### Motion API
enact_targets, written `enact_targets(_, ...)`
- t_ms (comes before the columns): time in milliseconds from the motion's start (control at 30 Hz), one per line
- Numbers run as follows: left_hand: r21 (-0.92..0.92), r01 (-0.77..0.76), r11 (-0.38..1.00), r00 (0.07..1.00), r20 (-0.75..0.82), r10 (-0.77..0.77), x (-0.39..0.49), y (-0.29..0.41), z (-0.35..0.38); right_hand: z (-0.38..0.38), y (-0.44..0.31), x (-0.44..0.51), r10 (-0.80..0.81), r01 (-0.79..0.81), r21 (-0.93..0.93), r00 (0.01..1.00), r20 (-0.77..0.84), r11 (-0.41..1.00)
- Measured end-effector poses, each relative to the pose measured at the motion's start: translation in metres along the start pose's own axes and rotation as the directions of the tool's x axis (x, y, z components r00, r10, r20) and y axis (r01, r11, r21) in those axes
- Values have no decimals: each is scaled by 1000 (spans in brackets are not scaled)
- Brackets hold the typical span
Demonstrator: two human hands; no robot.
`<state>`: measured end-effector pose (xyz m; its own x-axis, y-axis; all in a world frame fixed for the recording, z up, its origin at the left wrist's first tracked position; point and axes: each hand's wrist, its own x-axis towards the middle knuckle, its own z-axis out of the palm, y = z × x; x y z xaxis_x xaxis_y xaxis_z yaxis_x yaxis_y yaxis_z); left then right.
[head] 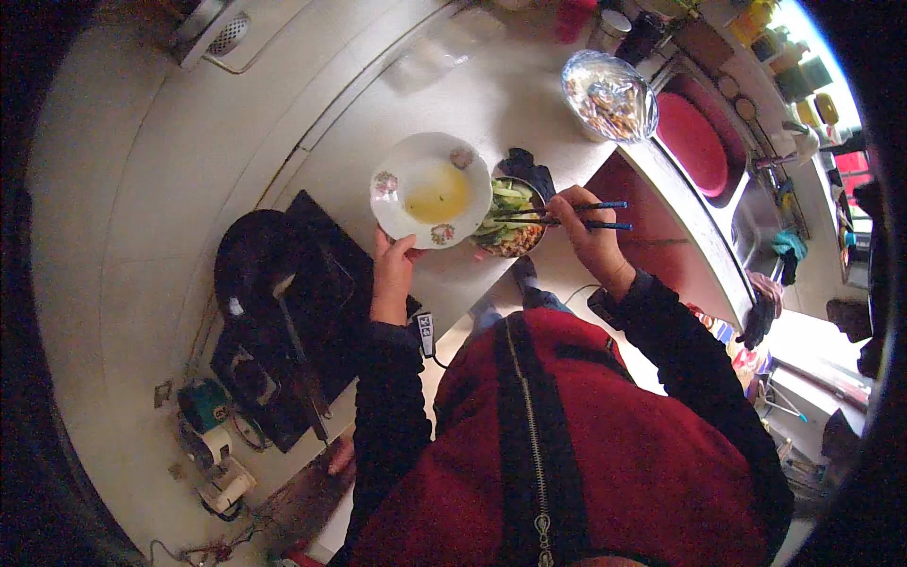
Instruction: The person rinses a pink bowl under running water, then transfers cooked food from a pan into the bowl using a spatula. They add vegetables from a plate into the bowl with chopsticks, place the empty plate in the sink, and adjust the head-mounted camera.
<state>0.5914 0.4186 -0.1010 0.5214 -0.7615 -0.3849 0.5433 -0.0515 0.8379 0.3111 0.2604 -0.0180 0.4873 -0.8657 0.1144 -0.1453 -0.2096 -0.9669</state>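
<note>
My left hand (395, 273) grips the near rim of a white flower-patterned plate (431, 190) with yellowish liquid pooled in it. The plate is beside a round bowl (516, 249) and overlaps its left edge. Sliced green vegetables (511, 195) and a chopped brownish food (506, 241) lie in the bowl. Dark chopsticks with blue ends (602, 206) are held in my right hand (584, 230), their tips over the vegetables. A dark cloth (528, 169) lies against the bowl's far side.
A black stove (329, 262) with a dark pan (244, 259) stands on the left. A plastic-covered bowl of food (611, 99) sits at the counter's far right corner. Beyond it is a sink with a red basin (691, 142). The counter edge (489, 287) runs close before me.
</note>
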Motion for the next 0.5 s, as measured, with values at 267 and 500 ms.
enact_targets(267,-55,-64,996,993,96,69,1,13,-6,1,3,-20,136,-121,261,990,-38,958)
enact_targets(500,40,-56,998,994,95,52,-10,37,23,-31,-18,-57,180,-104,302,955,-235,948)
